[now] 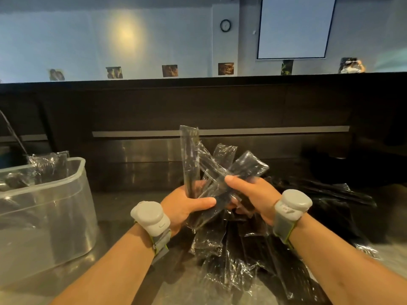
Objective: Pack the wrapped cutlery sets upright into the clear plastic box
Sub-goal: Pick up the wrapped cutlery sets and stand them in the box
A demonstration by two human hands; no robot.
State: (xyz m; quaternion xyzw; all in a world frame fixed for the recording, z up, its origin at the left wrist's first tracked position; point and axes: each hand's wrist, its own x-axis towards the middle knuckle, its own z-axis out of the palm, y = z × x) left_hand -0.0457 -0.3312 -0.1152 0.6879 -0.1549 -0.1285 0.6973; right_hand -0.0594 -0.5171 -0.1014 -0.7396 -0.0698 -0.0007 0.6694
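Note:
Both hands hold a fanned bunch of wrapped cutlery sets (211, 170), black cutlery in clear film, above the counter. My left hand (187, 205) grips the lower ends, with one set standing nearly upright. From the right, my right hand (251, 192) pinches the same bunch, thumb on top. A loose pile of more wrapped sets (253, 249) lies on the counter below and to the right. At the left stands the clear plastic box (55, 208), with several wrapped sets (48, 164) upright in its far end.
A dark raised counter wall (198, 102) with a steel strip runs across the back. The steel counter top (123, 208) shows between box and pile. Grey bands sit on both wrists. A thin rod (13, 133) leans behind the box.

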